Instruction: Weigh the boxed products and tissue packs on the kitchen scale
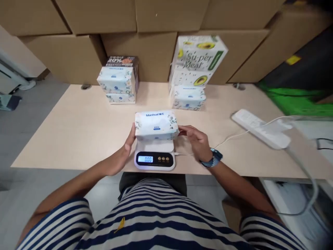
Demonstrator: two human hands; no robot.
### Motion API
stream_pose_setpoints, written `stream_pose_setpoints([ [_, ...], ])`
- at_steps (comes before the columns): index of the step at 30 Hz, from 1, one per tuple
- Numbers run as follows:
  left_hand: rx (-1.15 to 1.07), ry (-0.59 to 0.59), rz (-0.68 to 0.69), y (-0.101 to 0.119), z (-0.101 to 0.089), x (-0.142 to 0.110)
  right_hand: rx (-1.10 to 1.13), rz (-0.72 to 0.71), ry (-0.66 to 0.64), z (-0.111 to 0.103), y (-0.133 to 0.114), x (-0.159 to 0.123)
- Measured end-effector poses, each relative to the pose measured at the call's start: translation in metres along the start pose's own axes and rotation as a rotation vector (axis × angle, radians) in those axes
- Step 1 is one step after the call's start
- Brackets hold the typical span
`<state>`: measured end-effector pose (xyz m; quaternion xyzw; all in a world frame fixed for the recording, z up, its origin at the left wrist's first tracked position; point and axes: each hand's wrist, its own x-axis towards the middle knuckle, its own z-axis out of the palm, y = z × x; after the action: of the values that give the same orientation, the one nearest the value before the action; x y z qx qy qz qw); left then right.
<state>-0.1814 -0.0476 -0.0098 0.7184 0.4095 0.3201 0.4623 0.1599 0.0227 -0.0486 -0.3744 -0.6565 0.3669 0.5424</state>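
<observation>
A white and pale blue tissue pack (pixel 156 124) marked Manhua is between my hands, at the kitchen scale (pixel 155 160). My left hand (pixel 121 156) presses against its left end, and my right hand (pixel 196 140) grips its right end with bent fingers. The pack covers the back of the scale's platform; whether it rests on the platform or hangs just over it, I cannot tell. The lit display reads 0.00. A thin white cable runs from the scale's right side, passing behind my right wrist.
Two stacked tissue packs (pixel 117 83) stand by a dark box (pixel 123 61) at the back left. Another tissue pack (pixel 188 98) sits before a tall Super Meal box (pixel 197 57). A white power strip (pixel 260 128) lies on the right. Cardboard boxes (pixel 140 55) line the table's back.
</observation>
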Motion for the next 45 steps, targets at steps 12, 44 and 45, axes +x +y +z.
stream_pose_setpoints([
  [12,-0.412,0.273,-0.139,-0.044,-0.007,0.074,-0.171,-0.226,-0.261,0.007,0.034,0.028],
  [44,0.133,0.156,0.214,-0.053,-0.040,0.053,-0.230,-0.187,-0.447,-0.003,0.043,0.018],
  [45,0.133,0.155,0.182,-0.051,-0.039,0.055,-0.257,-0.176,-0.416,-0.006,0.041,0.018],
])
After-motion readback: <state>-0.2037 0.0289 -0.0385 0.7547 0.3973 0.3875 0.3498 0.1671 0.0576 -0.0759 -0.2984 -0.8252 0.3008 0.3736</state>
